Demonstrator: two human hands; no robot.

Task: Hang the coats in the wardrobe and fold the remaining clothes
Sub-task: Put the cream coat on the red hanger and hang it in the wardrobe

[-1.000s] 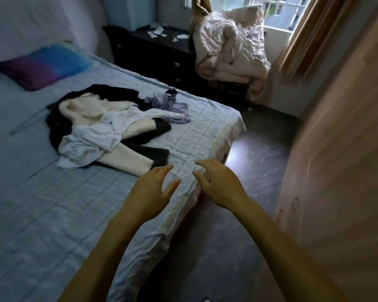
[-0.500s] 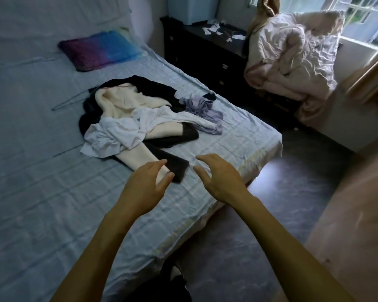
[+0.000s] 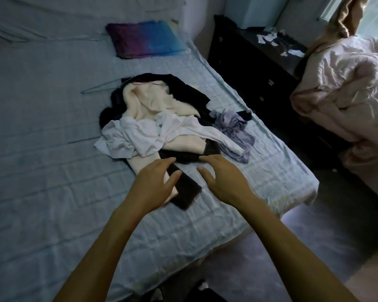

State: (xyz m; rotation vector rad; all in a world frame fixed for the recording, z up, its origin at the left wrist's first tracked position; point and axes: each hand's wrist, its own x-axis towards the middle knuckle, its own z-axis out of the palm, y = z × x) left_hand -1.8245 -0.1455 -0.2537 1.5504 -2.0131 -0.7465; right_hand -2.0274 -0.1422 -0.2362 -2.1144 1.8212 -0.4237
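Room: dim bedroom; the bed carries your clothes, with a dark dresser beyond its right edge.
Coat: cream with black lining, heaped mid-bed toward the right edge under a white shirt; one sleeve trails toward you.
Handling: likely soft, bulky and floppy, heavier than the shirt; lift it by the shoulders, not the black cuff.
Left grip: wide, fingers spread over the sleeve, holding nothing.
Right grip: wide, empty, just beside the cuff.
Writing: none readable.
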